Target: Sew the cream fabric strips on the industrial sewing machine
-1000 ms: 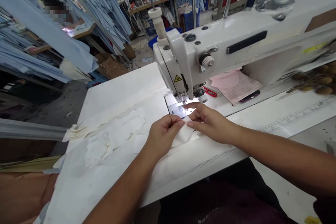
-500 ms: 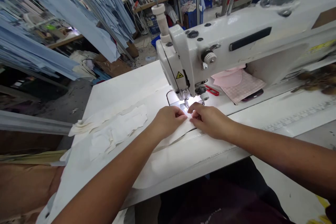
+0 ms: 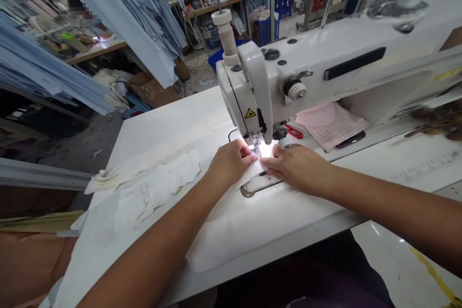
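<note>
A white industrial sewing machine (image 3: 325, 72) stands on a white table (image 3: 169, 115). My left hand (image 3: 229, 161) and my right hand (image 3: 292, 166) meet right below the needle and presser foot (image 3: 257, 143). Both pinch a small white fabric piece (image 3: 254, 169) lying on the lit metal needle plate (image 3: 258, 184). The left fingers are curled on the piece's left edge. The right fingers press its right side flat.
A heap of white fabric pieces (image 3: 144, 185) lies on the table to the left. Pink checked cloth (image 3: 330, 125), red snips (image 3: 293, 131) and a dark phone (image 3: 350, 139) sit under the machine arm. Blue garments (image 3: 119, 14) hang beyond; other people work at far tables.
Both hands have slid the small white piece forward, from in front of the plate up under the presser foot. My view has shifted slightly closer.
</note>
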